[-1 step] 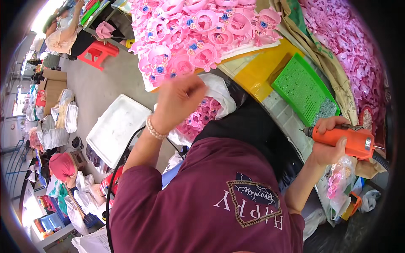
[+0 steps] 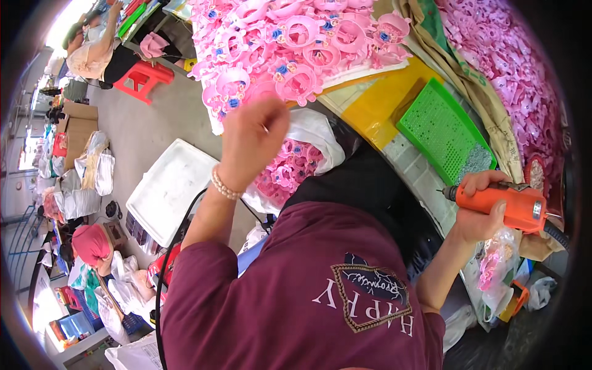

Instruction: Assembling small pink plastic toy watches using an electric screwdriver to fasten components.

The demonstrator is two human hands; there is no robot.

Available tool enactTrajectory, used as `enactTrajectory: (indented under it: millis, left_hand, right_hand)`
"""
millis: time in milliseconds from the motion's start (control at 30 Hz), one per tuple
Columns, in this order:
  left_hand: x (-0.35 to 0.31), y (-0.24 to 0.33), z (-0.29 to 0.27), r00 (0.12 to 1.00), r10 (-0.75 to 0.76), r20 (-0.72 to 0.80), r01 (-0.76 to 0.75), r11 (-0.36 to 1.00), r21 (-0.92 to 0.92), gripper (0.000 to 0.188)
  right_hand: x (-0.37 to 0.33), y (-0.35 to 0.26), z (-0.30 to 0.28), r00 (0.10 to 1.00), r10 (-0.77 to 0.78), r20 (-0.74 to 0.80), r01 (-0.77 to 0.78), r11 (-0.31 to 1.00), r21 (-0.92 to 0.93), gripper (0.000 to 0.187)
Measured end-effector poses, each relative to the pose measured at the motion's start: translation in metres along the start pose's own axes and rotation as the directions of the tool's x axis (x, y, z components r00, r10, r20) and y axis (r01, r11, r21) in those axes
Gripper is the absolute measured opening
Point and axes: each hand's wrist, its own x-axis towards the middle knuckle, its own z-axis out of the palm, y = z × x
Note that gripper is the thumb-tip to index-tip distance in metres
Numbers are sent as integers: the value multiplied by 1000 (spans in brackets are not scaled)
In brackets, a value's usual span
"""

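Note:
My right hand (image 2: 481, 216) is wrapped round an orange electric screwdriver (image 2: 509, 205), its dark tip pointing left over the edge of the worktop. A bead bracelet (image 2: 224, 185) circles my left wrist. My left hand (image 2: 256, 139) is held with curled fingers in front of a heap of pink plastic parts (image 2: 302, 31), many with blue and yellow decorations. A small pale glint shows at its fingers, too small to name. Beneath that hand, a white bag (image 2: 327, 139) stands open with more pink decorated parts (image 2: 293, 166) inside.
A green perforated tray (image 2: 441, 132) holds small grey pieces (image 2: 478, 161) at one end. Beyond it lies a big sack (image 2: 487, 92) beside a pile of pink parts (image 2: 512, 61). A white lid-like board (image 2: 172, 191), a red stool (image 2: 143, 79) and a black cable (image 2: 163, 277) are at left. Two people are farther off.
My left hand has shifted a little to the left, uncovering more of the parts in the white bag. The right hand and screwdriver have stayed nearly still.

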Motion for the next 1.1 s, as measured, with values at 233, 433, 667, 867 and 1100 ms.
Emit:
enactTrajectory:
  millis: [233,433,667,867,1100]
  left_hand:
    - [52,-2,-26,867,478,144,-493,776,394,57]
    - [63,-2,-15,859,441,261,-505,815,284,64]
    - [67,-6,-9,847,436,303,-526,765,370,61]
    - [68,-7,-6,856,451,251,-515,777,362,54]
    - [70,-10,-8,849,511,131,-520,767,376,48]
  right_hand:
    - [-3,1,-2,1000,11,-23,-10,1000,15,55]
    - [-4,0,-4,1000,-4,-16,5,1000,15,55]
    - [-8,2,-6,999,-5,-50,5,1000,1,55]
    - [-8,3,-6,999,2,-48,-1,1000,12,54]
    - [-7,2,-2,999,4,-45,-3,1000,15,54]
